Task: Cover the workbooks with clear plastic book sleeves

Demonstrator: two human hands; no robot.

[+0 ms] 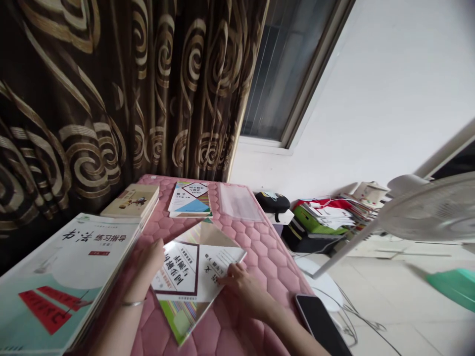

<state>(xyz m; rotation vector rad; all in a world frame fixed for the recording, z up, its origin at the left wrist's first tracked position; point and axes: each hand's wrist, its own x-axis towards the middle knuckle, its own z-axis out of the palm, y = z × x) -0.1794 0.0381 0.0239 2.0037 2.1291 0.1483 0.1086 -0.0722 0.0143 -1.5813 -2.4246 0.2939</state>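
A workbook [200,267] with a white cover, a dark diamond frame and colour-striped corners is turned at an angle above the pink padded tabletop [265,257]. At its left edge is my left hand [153,253], closed on the cover's side, a silver bangle on the wrist; its fingers are partly hidden. Thumb and fingers of my right hand [243,287] pinch the opposite edge. Beyond the workbook lies a small stack of similar workbooks [191,198]. To the left stands a tall pile of books, topped by a calligraphy practice book [85,267].
Behind that pile sits a stack of beige books [129,200]. A translucent plastic sleeve [239,201] lies at the far right of the table, a phone [321,324] at the near right edge. A white fan [426,212] stands beside the table. Patterned curtains [163,89] hang behind.
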